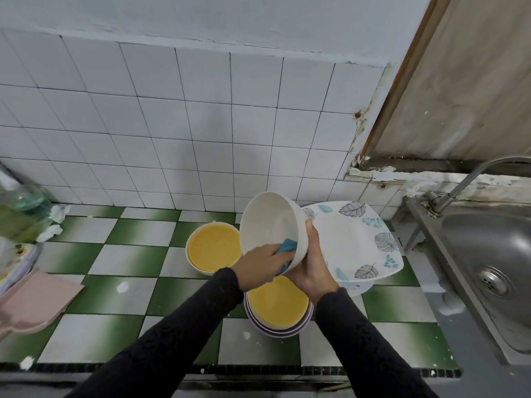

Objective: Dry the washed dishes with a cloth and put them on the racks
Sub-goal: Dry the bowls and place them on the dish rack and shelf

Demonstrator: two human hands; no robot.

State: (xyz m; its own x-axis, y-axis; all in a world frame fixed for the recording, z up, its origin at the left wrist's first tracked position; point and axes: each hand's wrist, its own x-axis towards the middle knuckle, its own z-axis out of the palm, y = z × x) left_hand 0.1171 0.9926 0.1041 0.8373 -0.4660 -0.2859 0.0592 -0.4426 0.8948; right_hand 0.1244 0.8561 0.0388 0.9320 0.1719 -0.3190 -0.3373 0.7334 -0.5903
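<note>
A white-tiled wall (172, 124) backs the table (129, 259), tiled in green and white checks, with a steel sink (488, 268) at its right end. A square leaf-patterned plate (356, 239) sits near the sink, seemingly on other dishes. A yellow-lined bowl (214, 248) stands beside a stack of bowls (277, 307). Above them the right hand (311, 271) grips a tilted white bowl (270, 222) by its rim, while the left hand (258, 264) pinches a bunched blue cloth (287, 247) inside it.
</note>
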